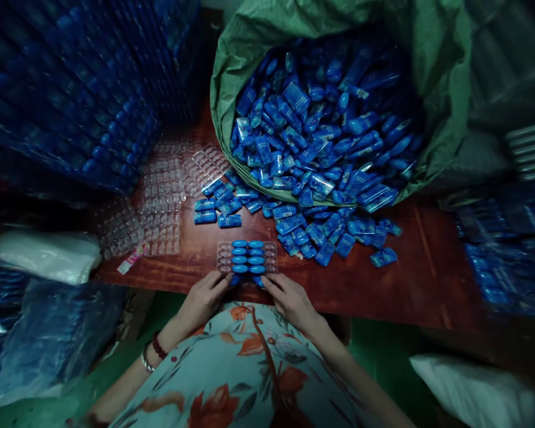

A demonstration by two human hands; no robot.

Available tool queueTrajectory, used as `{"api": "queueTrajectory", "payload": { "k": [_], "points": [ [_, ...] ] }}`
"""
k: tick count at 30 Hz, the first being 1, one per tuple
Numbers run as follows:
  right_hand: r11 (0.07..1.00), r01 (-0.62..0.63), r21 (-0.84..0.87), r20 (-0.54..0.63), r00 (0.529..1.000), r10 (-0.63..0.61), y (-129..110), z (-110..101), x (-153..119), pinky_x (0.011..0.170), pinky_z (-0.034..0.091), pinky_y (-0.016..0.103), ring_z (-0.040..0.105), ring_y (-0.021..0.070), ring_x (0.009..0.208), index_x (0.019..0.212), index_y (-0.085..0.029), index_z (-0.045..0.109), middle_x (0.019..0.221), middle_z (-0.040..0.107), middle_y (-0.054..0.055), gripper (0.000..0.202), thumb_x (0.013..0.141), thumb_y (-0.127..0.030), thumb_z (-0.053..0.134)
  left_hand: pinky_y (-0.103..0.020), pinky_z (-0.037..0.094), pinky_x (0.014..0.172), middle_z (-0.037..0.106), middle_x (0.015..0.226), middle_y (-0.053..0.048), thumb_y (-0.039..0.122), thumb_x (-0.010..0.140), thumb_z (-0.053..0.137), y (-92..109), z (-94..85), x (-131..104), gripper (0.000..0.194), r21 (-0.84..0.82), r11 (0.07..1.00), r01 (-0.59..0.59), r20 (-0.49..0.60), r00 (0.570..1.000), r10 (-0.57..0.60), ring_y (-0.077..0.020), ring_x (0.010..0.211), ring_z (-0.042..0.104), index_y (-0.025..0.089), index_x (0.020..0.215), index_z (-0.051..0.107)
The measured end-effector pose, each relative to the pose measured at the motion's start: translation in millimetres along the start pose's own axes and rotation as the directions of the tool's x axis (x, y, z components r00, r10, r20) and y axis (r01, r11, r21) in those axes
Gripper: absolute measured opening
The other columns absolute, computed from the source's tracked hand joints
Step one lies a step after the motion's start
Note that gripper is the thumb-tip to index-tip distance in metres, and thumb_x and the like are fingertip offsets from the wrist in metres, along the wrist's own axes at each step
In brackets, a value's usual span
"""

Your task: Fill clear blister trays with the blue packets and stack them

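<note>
A clear blister tray (pixel 223 257) lies on the table edge in front of me, with glossy blue oval pieces (pixel 239 260) in its two middle columns. My left hand (pixel 208 295) is closed at the tray's near left corner, fingertips pinching a small blue pack (pixel 235 280). At the near right corner, my right hand (pixel 293 299) pinches another small blue pack (pixel 258 281). The fingers partly cover both packs. Loose blue packs in shiny wrapping (pixel 310 229) are heaped beyond the tray.
Behind the heap, a large green sack (pixel 225 89) lies open, full of similar blue packs. Clear moulded trays (pixel 160 196) spread over the red-brown table (pixel 410 279) at left. Tall stacks of filled blue trays (pixel 71 89) rise behind them. More blue packages (pixel 494 261) stand at right.
</note>
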State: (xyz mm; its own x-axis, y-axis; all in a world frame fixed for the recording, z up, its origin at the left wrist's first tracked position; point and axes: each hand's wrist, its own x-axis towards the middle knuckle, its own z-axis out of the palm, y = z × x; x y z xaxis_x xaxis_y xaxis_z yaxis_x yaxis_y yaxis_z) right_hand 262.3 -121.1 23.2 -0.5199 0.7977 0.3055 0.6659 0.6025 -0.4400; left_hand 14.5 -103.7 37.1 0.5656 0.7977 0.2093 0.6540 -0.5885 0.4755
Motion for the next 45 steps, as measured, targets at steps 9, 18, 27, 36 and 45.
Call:
{"api": "queueTrajectory", "payload": {
  "k": [9, 18, 27, 36, 45],
  "points": [
    [0.944, 0.052, -0.327, 0.147, 0.989, -0.003, -21.6, -2.0, 28.5, 0.064, 0.037, 0.031, 0.048, 0.0183, 0.073, 0.103, -0.014, 0.062, 0.078, 0.056, 0.005, 0.022, 0.091, -0.012, 0.043, -0.035, 0.049, 0.076, 0.056, 0.099, -0.01, 0.004, 0.082, 0.043, 12.7, 12.6, 13.9, 0.025, 0.193, 0.98, -0.038, 0.244, 0.97, -0.01, -0.022, 0.088, 0.053, 0.017, 0.099, 0.056],
    [0.92, 0.003, -0.392, 0.093, 0.995, 0.036, -9.9, 2.4, 42.5, 0.068, 0.033, 0.031, 0.049, 0.0184, 0.077, 0.107, -0.017, 0.062, 0.079, 0.058, 0.005, 0.025, 0.094, -0.016, 0.041, -0.038, 0.049, 0.076, 0.055, 0.098, -0.01, 0.005, 0.083, 0.042, 18.0, 11.9, 44.9, 0.035, 0.343, 0.933, -0.11, 0.313, 0.95, -0.003, -0.0243, 0.09, 0.053, 0.015, 0.116, 0.048],
    [0.98, -0.075, -0.184, -0.143, 0.989, 0.049, 12.9, -11.4, 40.7, 0.068, 0.039, 0.027, 0.055, 0.0149, 0.073, 0.109, -0.019, 0.065, 0.081, 0.063, 0.005, 0.024, 0.094, -0.027, 0.049, -0.031, 0.05, 0.077, 0.058, 0.1, -0.009, 0.024, 0.093, 0.044, -20.9, 4.3, 38.1, 0.024, 0.076, 0.997, 0.021, -0.087, 0.996, -0.015, -0.0196, 0.091, 0.057, 0.017, 0.113, 0.053],
    [0.984, -0.009, -0.177, 0.513, 0.853, 0.1, 53.1, -17.5, 194.8, 0.077, 0.044, 0.025, 0.061, 0.0192, 0.097, 0.105, -0.024, 0.067, 0.1, 0.069, 0.005, 0.021, 0.089, -0.025, 0.054, -0.036, 0.047, 0.082, 0.057, 0.11, -0.015, 0.01, 0.088, 0.042, -101.6, -20.8, 110.3, 0.025, 0.45, 0.843, 0.295, 0.09, 0.924, -0.372, -0.0249, 0.099, 0.055, 0.012, 0.108, 0.056],
    [0.973, 0.094, -0.212, 0.575, 0.817, 0.046, 58.4, 24.0, 234.9, 0.082, 0.045, 0.03, 0.058, 0.0236, 0.105, 0.123, -0.017, 0.051, 0.119, 0.06, 0.012, 0.047, 0.078, -0.017, 0.064, -0.031, 0.049, 0.073, 0.058, 0.109, -0.017, 0.006, 0.089, 0.028, -102.7, -21.0, 102.0, 0.038, 0.436, 0.835, 0.337, 0.049, 0.917, -0.396, -0.0212, 0.088, 0.062, 0.008, 0.122, 0.047]
  ]
}}
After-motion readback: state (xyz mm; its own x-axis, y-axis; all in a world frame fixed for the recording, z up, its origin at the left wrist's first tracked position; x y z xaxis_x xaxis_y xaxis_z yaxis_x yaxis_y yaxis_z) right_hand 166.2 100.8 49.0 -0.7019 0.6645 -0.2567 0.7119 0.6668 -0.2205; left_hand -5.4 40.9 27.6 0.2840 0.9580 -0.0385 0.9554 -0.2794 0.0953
